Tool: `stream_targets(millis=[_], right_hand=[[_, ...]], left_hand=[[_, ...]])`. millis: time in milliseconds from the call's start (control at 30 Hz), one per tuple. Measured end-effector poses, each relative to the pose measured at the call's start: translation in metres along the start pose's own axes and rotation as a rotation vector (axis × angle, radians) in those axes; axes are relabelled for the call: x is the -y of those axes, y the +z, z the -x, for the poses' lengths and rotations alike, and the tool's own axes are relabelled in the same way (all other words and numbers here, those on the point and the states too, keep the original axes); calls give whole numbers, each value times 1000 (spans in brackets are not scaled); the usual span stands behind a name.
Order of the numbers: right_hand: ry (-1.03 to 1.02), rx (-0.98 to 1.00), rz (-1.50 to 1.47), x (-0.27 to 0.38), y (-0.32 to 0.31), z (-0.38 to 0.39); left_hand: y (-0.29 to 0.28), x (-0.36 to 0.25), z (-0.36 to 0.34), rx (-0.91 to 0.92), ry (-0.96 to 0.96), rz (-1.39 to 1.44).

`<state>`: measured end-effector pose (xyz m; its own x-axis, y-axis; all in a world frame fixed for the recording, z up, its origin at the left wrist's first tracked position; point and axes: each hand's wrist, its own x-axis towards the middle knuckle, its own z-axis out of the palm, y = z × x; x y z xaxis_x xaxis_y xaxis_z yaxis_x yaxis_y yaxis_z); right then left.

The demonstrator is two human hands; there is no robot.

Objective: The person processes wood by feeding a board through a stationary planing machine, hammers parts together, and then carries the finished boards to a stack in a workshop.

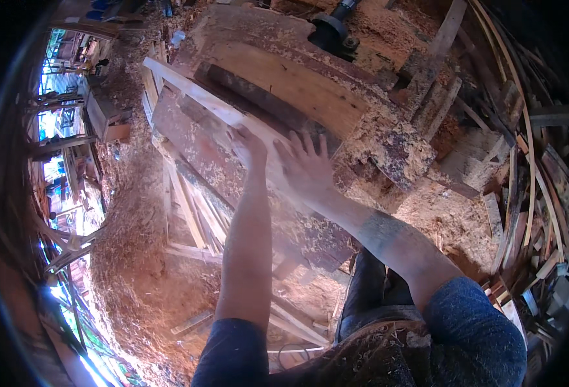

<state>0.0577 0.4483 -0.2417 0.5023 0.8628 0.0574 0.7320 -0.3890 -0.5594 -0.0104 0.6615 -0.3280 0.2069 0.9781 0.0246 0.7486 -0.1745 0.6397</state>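
Nearest, the wearer's dark trousers (pixel 368 284) show beneath the forearms, with loose pale strips (pixel 197 209) lying off to the left, below the surface (pixel 191 142). Ahead, the right hand (pixel 307 164) is spread wide, palm down over the pale board (pixel 200 91), its fingertips close to the dark bar (pixel 258 100) beyond. The left hand (pixel 249 145) bends its fingers onto the board; whether that grip clasps an edge or merely presses, I cannot tell.

The board lies directly under both hands on the surface, its long axis slanting from upper left to lower right — roughly alongside the bar. The left hand is nearer its upper-left end; the right hand and forearm hide where the other end stops.

Past the bar come a yellowish wood panel (pixel 284 77), scattered shavings (pixel 387 145) and a black machine part (pixel 328 33). Brands, labels, writing — none is legible.
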Motion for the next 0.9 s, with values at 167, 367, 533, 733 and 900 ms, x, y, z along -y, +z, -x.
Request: stream_targets(millis=[167, 367, 533, 733, 900], right_hand=[[-2, 43, 36, -4, 9, -25], [-38, 17, 7, 11, 16, -40], [-31, -15, 40, 6, 21, -51], [-63, -24, 10, 26, 32, -73], [-1, -19, 65, 3, 48, -98]], left_hand=[[8, -7, -25, 2, -7, 3], [2, 6, -49, -105, -3, -24], [15, 12, -65, -41, 84, -28], [-1, 60, -117, -35, 279, -236], [28, -2, -107, 8, 184, 35]])
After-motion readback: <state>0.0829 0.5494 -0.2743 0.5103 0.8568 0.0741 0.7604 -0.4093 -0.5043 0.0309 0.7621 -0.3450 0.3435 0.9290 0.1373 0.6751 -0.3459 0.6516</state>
